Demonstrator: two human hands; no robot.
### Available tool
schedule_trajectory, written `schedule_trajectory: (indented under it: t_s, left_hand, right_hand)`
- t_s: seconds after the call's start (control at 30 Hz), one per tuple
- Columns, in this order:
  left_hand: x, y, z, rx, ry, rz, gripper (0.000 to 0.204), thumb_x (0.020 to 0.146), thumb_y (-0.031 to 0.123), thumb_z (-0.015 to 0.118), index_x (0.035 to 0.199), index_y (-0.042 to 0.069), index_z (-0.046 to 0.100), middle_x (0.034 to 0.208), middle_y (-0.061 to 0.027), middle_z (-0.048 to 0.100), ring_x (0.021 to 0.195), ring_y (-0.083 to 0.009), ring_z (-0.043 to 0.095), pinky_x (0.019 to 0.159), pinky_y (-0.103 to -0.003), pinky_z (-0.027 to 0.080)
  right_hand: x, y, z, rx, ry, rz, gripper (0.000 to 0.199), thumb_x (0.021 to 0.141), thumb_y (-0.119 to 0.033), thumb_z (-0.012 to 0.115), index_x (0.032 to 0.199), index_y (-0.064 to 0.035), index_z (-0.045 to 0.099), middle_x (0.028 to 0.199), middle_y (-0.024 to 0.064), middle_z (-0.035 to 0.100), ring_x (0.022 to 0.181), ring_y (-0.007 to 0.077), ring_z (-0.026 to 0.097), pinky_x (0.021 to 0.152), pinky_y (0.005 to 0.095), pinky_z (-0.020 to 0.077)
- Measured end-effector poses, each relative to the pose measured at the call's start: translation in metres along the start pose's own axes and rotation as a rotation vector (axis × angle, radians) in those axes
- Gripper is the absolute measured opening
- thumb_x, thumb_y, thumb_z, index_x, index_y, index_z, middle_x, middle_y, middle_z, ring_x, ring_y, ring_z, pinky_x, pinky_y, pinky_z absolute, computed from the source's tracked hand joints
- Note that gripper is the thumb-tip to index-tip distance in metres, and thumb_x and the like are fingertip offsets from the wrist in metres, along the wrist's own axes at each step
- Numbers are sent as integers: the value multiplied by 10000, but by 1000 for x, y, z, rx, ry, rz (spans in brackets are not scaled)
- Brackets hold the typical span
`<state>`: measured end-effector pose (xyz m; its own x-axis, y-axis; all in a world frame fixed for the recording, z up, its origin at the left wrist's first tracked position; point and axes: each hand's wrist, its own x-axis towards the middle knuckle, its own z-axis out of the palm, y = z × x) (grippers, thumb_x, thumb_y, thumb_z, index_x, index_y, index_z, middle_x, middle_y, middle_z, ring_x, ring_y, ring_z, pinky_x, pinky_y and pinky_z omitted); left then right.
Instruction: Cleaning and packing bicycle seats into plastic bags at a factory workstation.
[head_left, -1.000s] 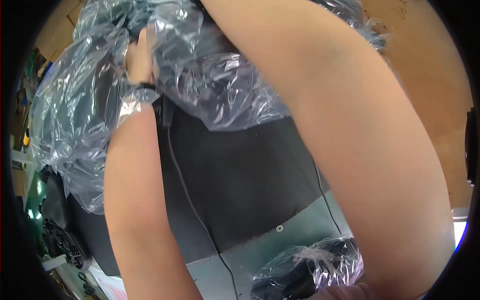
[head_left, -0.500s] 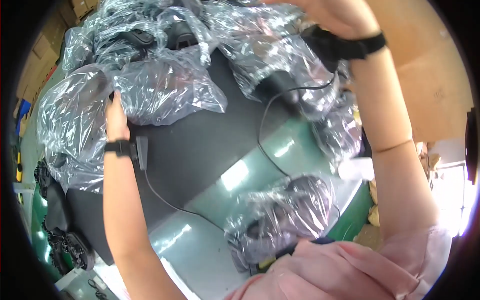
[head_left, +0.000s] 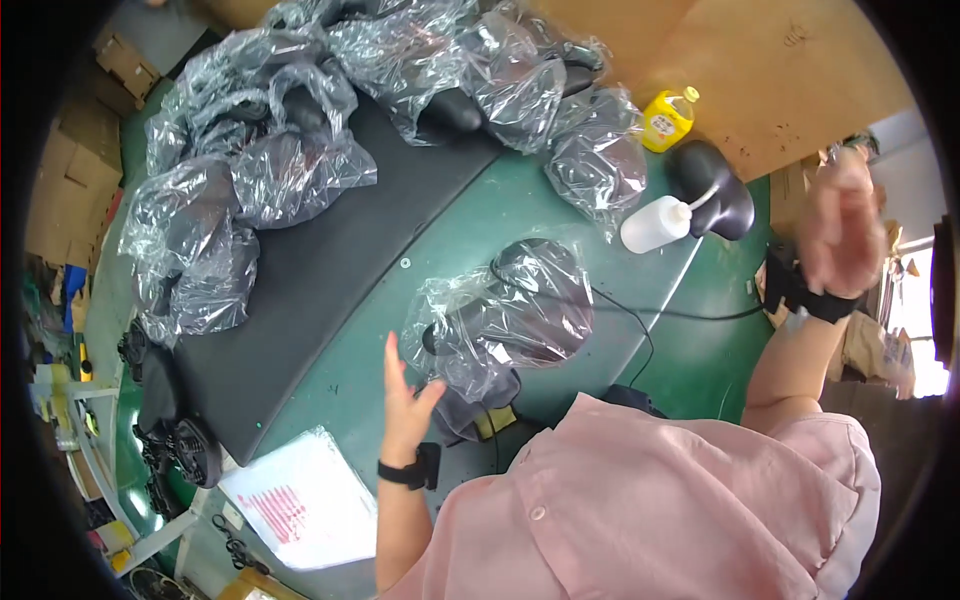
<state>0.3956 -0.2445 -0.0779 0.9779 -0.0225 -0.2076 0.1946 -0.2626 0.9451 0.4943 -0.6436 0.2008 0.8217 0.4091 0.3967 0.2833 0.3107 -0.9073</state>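
My left hand [head_left: 405, 400] hovers open above the green table [head_left: 700, 330], fingers spread, holding nothing; a black band sits on its wrist. Just right of it lies a clear plastic bag with a dark part inside [head_left: 500, 320]. My right hand [head_left: 840, 235] is raised at the far right, blurred, fingers apart and empty, with a black wrist strap and a thin black cable [head_left: 640, 310] running from it across the table. A black mat [head_left: 330, 270] covers the table's left half, with several more bagged dark parts [head_left: 250, 170] piled along its far edge.
A white squeeze bottle [head_left: 655, 222], a yellow bottle [head_left: 668, 118] and a black rounded part [head_left: 712, 185] stand at the back right. A sheet of paper in a clear sleeve [head_left: 300, 505] lies front left. Black parts [head_left: 170, 440] and cardboard boxes [head_left: 70, 180] sit at the left.
Both arms have pulled back from the pile of bags at the far side. My left hand now hovers near the table's front; my right hand has swung out to the right.
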Motion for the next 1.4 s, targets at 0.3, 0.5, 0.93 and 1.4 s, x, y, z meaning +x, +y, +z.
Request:
schedule_trajectory:
  t_s: [0.3,0.5,0.93,1.4]
  left_hand:
    - [46,-17,40,-546,136,-213,485,810,108,673,1256,49,491,1320,-97,423,1009,-184,548,898,-252,413]
    - [75,29,48,179,420,-60,390,893,247,583,1205,18,542,1414,-134,350,1314,-257,321,1063,-386,260]
    - [75,-10,40,-412,135,-273,166,835,114,632,908,-28,677,838,-45,666,783,-112,588,738,-241,447]
    - [166,217,-59,-170,157,291,130,868,104,559,874,-9,623,825,-43,610,781,-107,544,722,-252,436]
  right_hand:
    - [13,75,4,-255,215,251,328,857,-180,580,1130,2,574,1131,99,588,1055,171,543,846,296,463]
    - [76,264,-123,-1224,922,509,805,642,-268,732,1338,-120,356,1401,266,279,1313,444,242,1078,476,264]
    - [150,271,-155,-988,362,471,197,764,-198,587,736,-14,650,724,186,636,706,305,621,674,386,476]
    - [504,141,-85,-50,411,-146,180,816,-22,457,744,2,620,648,160,583,548,258,562,489,362,442]
